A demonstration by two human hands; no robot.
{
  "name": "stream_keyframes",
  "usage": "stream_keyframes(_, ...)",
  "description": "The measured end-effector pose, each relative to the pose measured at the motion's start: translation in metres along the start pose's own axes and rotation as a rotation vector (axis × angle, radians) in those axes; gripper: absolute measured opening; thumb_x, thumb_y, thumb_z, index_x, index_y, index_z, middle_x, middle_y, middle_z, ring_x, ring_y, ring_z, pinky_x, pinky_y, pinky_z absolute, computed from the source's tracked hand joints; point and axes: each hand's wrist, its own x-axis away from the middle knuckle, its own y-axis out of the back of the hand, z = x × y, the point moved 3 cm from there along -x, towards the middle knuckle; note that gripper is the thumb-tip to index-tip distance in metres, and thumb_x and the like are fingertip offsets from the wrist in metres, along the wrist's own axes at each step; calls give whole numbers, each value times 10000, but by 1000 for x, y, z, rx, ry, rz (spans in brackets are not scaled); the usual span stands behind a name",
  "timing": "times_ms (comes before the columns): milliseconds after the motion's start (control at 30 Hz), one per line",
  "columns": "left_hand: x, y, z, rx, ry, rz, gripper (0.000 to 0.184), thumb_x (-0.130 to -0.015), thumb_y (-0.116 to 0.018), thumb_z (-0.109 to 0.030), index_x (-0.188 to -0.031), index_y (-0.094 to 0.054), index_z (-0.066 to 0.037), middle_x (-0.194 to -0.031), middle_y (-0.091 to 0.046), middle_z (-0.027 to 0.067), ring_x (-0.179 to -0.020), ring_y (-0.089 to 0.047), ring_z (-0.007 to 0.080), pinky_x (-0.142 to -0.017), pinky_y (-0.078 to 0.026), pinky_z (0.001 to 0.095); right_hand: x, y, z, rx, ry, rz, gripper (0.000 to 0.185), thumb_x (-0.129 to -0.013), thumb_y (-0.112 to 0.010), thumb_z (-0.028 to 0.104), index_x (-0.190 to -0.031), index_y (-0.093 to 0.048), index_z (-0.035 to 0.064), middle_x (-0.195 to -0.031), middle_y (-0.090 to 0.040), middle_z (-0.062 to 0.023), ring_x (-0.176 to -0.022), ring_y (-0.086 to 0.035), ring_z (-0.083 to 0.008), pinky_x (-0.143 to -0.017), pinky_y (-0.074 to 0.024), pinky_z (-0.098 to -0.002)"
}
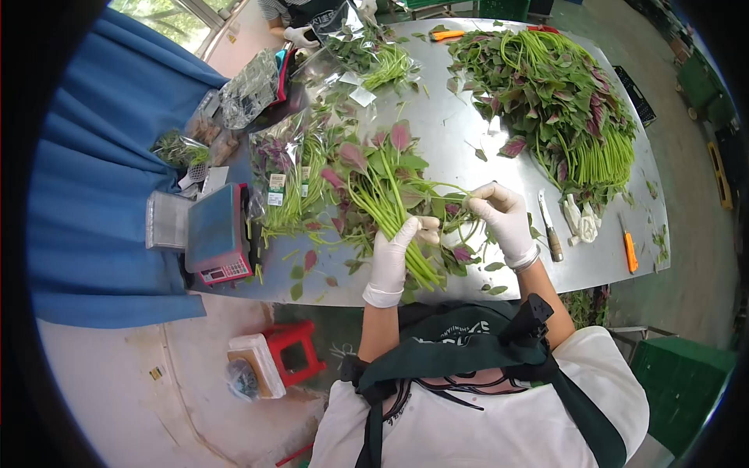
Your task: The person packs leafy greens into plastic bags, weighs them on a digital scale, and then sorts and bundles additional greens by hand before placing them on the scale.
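My left hand (pixel 395 257), in a white glove, is wrapped round a bunch of amaranth greens (pixel 380 195) with long green stems and green and purple leaves. The bunch is tilted, its leaves away from me and its cut ends near the table's front edge. To its right, my gloved right hand (pixel 503 218) pinches a thin amaranth stem (pixel 445 189) that stretches toward the bunch. Loose leaves and stems (pixel 464 249) lie under and between both hands. Right of my right hand is a knife (pixel 551 226) with a wooden handle.
A big heap of amaranth (pixel 554 101) covers the table's (pixel 437 109) far right. Bagged greens (pixel 289 171) and a red-edged scale (pixel 218 234) stand left. An orange-handled knife (pixel 629 246) and a crumpled white glove (pixel 581 218) lie right. Another person's gloved hand (pixel 300 36) is at the far left.
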Motion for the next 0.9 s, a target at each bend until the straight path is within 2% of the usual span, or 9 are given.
stream_keyframes(100,-3,0,1,-11,11,84,269,-893,-505,-224,-755,-551,2,-619,-551,72,-490,-508,120,-513,-438,233,2,8,5,60,-9,17,101,-820,-595,112,-822,-599,12,-774,-615,-26,-733,-553,-73,-684,-432,-214)
stream_keyframes(333,-5,23,-2,131,-10,24,207,-890,-516,-214,-791,-492,-34,-647,-545,78,-472,-501,126,-557,-491,276,-8,72,10,-401,312,-111,102,-854,-530,127,-798,-526,42,-731,-554,-46,-688,-505,-116,-699,-416,-254)
stream_keyframes(433,-5,22,-3,128,-11,32,214,-891,-516,-220,-790,-489,-33,-647,-545,73,-473,-502,128,-577,-498,289,-14,87,-9,-310,191,-273,92,-841,-544,124,-828,-552,33,-773,-565,-28,-757,-509,-123,-760,-405,-275)
stream_keyframes(467,-5,20,-4,126,-10,32,217,-892,-514,-221,-789,-488,-32,-646,-545,71,-474,-503,128,-580,-498,290,-14,89,-9,360,60,-251,115,-811,-571,130,-884,-587,42,-834,-592,-32,-786,-528,-148,-777,-402,-283)
stream_keyframes(533,-3,16,-4,103,-15,61,221,-895,-509,-220,-783,-487,-32,-642,-544,68,-485,-506,125,-585,-492,286,-12,70,-25,1303,422,-364,160,-777,-595,126,-920,-613,57,-856,-615,-52,-782,-554,-172,-744,-419,-284)
stream_keyframes(600,-4,12,-6,70,-37,89,224,-899,-503,-219,-778,-489,-30,-640,-544,65,-495,-508,121,-584,-485,281,-12,54,-38,718,244,-286,193,-758,-625,136,-927,-626,41,-835,-632,-73,-791,-584,-176,-767,-440,-280)
stream_keyframes(667,0,10,-5,26,-50,110,227,-902,-496,-216,-776,-494,-28,-638,-543,63,-505,-510,118,-579,-475,276,-1,15,-19,470,39,-173,189,-771,-618,143,-911,-636,18,-840,-642,-80,-784,-591,-150,-758,-450,-266)
stream_keyframes(800,5,-2,-2,-83,10,121,219,-901,-502,-187,-762,-516,-18,-654,-554,58,-523,-513,114,-530,-439,240,7,-32,-6,332,-15,160,212,-777,-607,136,-904,-618,-34,-787,-642,-80,-736,-594,-140,-715,-461,-263)
stream_keyframes(900,6,-8,-2,-141,-15,179,190,-893,-519,-176,-806,-528,-8,-658,-555,53,-542,-513,111,-516,-422,229,3,-47,9,33,-119,167,240,-774,-589,111,-964,-585,-37,-775,-627,-57,-731,-575,-110,-681,-457,-246)
